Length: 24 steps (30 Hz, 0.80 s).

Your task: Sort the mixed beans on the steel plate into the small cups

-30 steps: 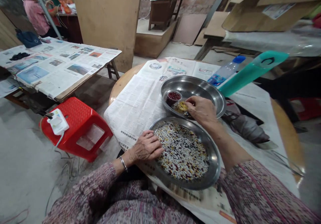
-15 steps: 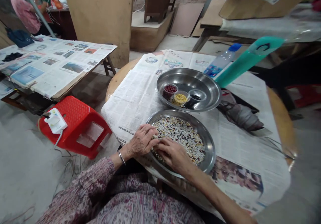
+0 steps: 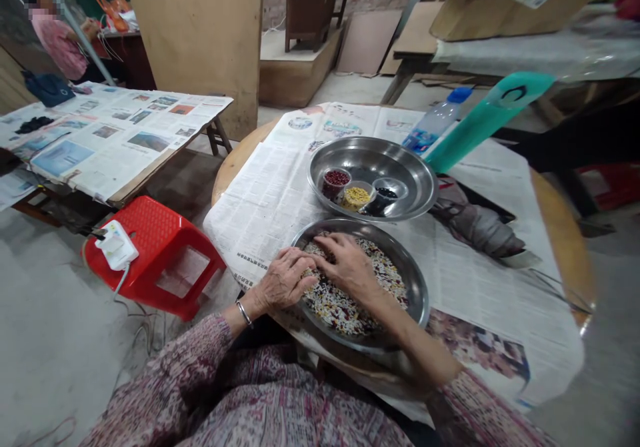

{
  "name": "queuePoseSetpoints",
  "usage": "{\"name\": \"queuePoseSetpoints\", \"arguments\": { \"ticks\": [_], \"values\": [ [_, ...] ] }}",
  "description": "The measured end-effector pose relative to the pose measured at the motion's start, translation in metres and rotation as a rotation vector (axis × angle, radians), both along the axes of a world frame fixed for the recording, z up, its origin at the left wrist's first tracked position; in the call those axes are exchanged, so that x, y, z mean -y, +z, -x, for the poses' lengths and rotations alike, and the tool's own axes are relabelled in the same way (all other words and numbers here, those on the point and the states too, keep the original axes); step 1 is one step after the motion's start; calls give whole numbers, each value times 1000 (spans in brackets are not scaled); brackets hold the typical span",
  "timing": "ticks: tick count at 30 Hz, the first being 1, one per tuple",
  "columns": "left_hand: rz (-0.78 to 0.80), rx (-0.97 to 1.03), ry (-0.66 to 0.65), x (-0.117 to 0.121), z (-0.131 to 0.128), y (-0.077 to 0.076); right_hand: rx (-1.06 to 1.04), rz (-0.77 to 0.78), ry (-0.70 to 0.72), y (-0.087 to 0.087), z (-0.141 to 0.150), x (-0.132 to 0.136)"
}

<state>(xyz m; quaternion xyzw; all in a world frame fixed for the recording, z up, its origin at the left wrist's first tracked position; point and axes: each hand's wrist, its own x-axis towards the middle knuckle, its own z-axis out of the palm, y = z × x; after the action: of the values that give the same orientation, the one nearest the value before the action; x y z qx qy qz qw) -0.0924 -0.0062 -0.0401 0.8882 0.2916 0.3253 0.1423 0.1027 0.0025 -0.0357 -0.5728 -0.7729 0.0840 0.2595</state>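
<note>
A steel dish [image 3: 419, 293] of mixed white, red and dark beans [image 3: 340, 307] lies on the newspaper in front of me. My left hand [image 3: 283, 280] rests on its left rim, fingers curled against the edge. Over the beans at the dish's left side lies my right hand [image 3: 347, 265], fingertips pressed down into them. Behind stands a second steel dish [image 3: 410, 167] holding three small cups: red beans [image 3: 337, 179], yellow beans [image 3: 355, 197] and black beans [image 3: 386, 195].
Newspaper [image 3: 265, 193] covers the round table. A water bottle [image 3: 433, 123] and a teal object [image 3: 480, 121] lie behind the dishes, a grey cloth [image 3: 475, 223] to the right. A red stool [image 3: 160, 253] carrying a white power strip stands left. A person [image 3: 57, 40] stands far left by another papered table [image 3: 105, 133].
My right hand came back from the cups in the far dish to the beans in the near dish, then slid up along its left side. The left hand stayed on the rim.
</note>
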Motion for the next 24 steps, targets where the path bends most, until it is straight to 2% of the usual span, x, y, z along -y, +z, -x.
{"name": "queuePoseSetpoints", "arguments": {
  "ticks": [3,5,8,10,12,15,20,22,24],
  "values": [
    [15,-9,-6,0,0,2,-53,45,209,5,9,14],
    [10,-1,-8,1,0,2,-41,73,247,6,2,24],
    [-2,0,-5,1,0,2,-13,57,118,2,-26,36],
    [-8,-4,-10,0,-1,2,-42,32,-11,-1,-44,42],
    [-20,-17,-29,-1,-1,2,-92,46,-67,-4,-55,49],
    [-39,-67,-75,-3,-1,2,-135,141,7,-2,-50,60],
    [-19,-138,-73,-3,-1,3,-94,251,252,4,-26,69],
    [-11,-147,-65,-3,-1,7,-64,214,231,3,-29,63],
    [6,-166,-61,-3,0,14,-29,126,104,1,-39,54]
  ]
}}
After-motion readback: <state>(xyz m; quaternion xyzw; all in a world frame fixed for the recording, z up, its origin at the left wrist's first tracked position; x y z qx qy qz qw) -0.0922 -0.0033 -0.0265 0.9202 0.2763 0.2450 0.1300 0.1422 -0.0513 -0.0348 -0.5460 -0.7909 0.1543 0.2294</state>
